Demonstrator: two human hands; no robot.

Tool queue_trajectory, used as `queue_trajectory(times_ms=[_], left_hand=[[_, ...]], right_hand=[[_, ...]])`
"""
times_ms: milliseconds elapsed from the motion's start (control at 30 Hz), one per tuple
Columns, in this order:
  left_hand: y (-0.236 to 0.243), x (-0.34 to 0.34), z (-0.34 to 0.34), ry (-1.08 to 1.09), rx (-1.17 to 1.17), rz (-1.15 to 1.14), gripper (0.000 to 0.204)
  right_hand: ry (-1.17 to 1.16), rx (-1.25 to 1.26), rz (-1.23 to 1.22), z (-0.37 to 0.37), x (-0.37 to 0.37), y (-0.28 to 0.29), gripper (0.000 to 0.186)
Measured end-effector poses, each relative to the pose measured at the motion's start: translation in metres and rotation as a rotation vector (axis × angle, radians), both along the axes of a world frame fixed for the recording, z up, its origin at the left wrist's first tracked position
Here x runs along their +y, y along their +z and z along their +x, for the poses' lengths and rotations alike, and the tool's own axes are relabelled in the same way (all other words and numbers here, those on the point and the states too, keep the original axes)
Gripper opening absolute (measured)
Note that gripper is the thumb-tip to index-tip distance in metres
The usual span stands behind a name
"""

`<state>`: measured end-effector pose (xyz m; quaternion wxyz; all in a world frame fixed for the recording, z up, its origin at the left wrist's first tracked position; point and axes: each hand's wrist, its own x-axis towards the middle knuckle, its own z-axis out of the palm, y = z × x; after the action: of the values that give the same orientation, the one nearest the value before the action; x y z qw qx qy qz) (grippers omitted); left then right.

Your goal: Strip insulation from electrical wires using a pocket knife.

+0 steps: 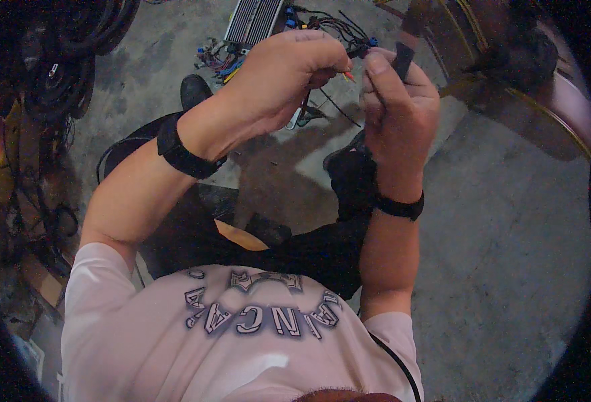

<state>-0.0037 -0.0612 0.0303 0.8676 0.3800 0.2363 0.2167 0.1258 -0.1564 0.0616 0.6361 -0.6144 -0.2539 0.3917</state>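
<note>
My left hand [302, 63] is closed in a pinch around a thin dark wire bundle [358, 52]. Orange and yellow wire ends [349, 76] poke out below its fingertips. Close beside it, my right hand [402, 97] is also closed, its thumb and fingers meeting at the bundle's other side. A flat black strip [402, 61], perhaps tape, lies across the right fingers. The fingers partly hide where strip and wires meet. Beyond the hands, on the floor, sits a silver finned metal box [254, 23] with several coloured wires and plugs around it.
Loose black cables [332, 25] with blue connectors spread beside the metal box. Dark coiled hoses or cables [61, 74] crowd the left side. A curved, shiny panel [566, 110] stands at the far right. Grey concrete floor [496, 248] stretches on the right.
</note>
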Motion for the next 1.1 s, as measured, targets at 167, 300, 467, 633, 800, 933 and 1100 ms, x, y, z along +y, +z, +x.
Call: queue_trajectory(times_ms=[167, 300, 467, 633, 800, 933, 1100], left_hand=[[0.002, 0.0, 0.006, -0.027, 0.0, 0.016, 0.011], [-0.002, 0.0, 0.006, -0.037, -0.019, 0.011, 0.013], [0.003, 0.002, 0.01, -0.038, 0.043, 0.038, 0.017], [0.006, 0.005, 0.014, -0.077, 0.113, 0.03, 0.02], [0.003, 0.006, 0.018, -0.057, 0.102, 0.151, 0.019], [0.005, 0.011, 0.018, -0.093, 0.302, 0.553, 0.018], [-0.006, 0.007, 0.021, 0.017, 0.344, 0.897, 0.018]], right_hand=[[0.032, 0.053, -0.028, 0.003, 0.003, -0.002, 0.015], [0.036, 0.059, -0.05, 0.003, 0.004, 0.001, 0.015], [0.064, 0.214, -0.055, 0.01, 0.007, -0.001, 0.013], [0.046, 0.268, -0.043, 0.014, 0.009, 0.0, 0.012], [0.022, 0.3, -0.06, 0.016, 0.014, 0.001, 0.011], [0.043, 0.268, -0.071, 0.021, 0.015, 0.001, 0.011], [0.022, 0.182, -0.13, 0.021, 0.017, 0.0, 0.013]])
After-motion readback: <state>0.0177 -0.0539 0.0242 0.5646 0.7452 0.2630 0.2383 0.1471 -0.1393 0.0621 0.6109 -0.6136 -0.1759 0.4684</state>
